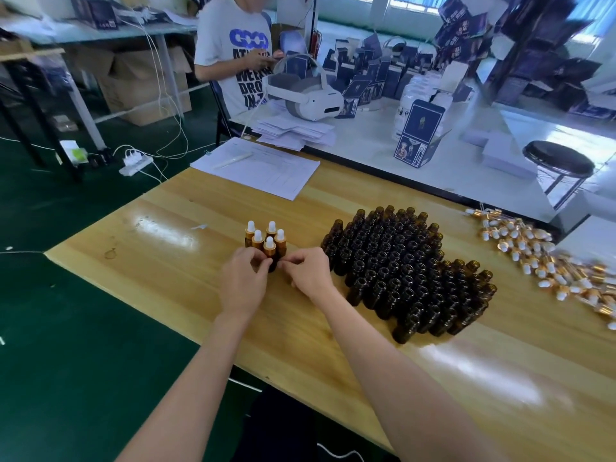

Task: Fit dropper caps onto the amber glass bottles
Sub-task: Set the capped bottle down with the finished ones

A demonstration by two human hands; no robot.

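Head view. Both hands meet at the front bottle of a small capped group, left of centre on the wooden table. The left hand pinches the bottle's body from one side with its fingers curled. The right hand pinches from the other side, thumb and forefinger tips just under the gold collar of its dropper cap. The cap looks seated, but fingers hide the thread, so tightness is unconfirmed. Open bottles stand packed to the right, and loose dropper caps lie well beyond them. Judged step: final tightening. Method: steady the glass with the left hand, turn at the collar and not the white bulb, keep it upright, and avoid nudging the capped neighbours close behind.
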